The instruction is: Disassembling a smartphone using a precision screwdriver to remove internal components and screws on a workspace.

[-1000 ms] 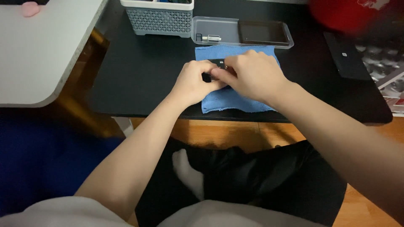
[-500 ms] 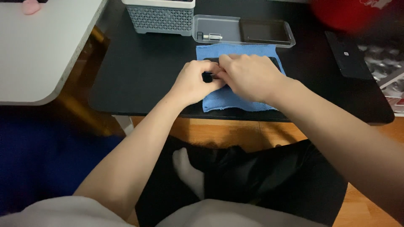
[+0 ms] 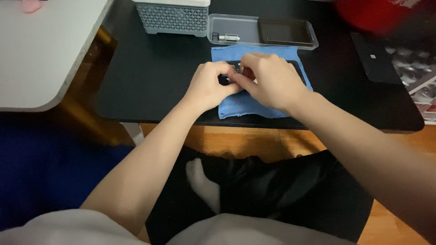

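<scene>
Clear tray (image 3: 236, 31) just behind hands (image 3: 240, 81)

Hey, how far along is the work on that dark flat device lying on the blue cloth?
Done: the blue cloth is spread on the black table, and a clear plastic tray behind it holds a small white part and a dark flat panel. In hand: the left hand and right hand pinch at the dark flat device. What is left cannot be told; the hands hide it.
</scene>
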